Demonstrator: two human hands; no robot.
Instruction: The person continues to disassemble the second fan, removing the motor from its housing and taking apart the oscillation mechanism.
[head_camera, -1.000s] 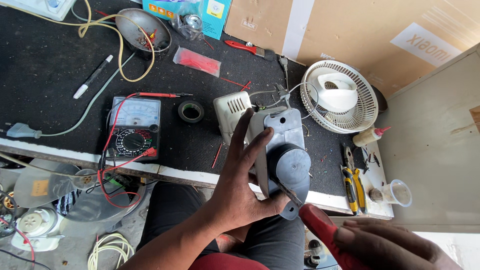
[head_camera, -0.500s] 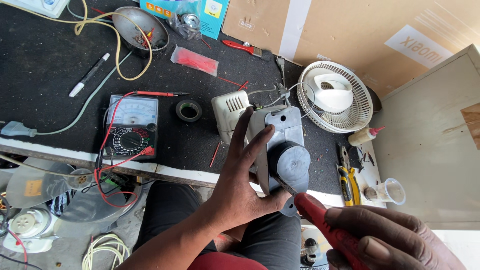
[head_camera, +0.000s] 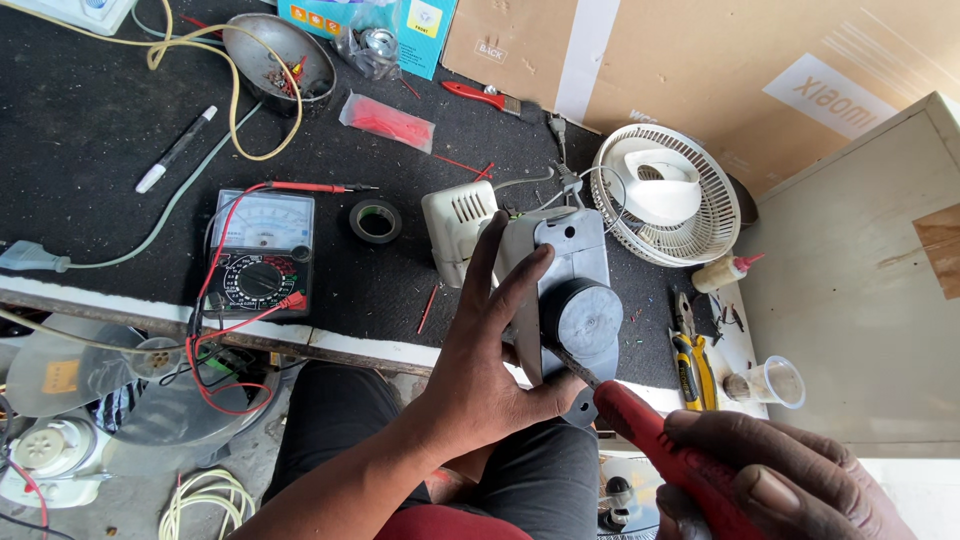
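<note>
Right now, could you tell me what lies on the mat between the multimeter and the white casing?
In the head view, a black tape roll lies between the multimeter and the white casing.

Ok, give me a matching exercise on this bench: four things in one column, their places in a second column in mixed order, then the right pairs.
Things
1. grey motor housing
2. red-handled screwdriver
3. analog multimeter
4. roll of black tape

Places
A. on the black mat, between the meter and the white casing
B. in the right hand, tip against the housing
C. at the mat's front edge, red leads plugged in
D. in the grip of the left hand

Pairs: 1-D, 2-B, 3-C, 4-A
</note>
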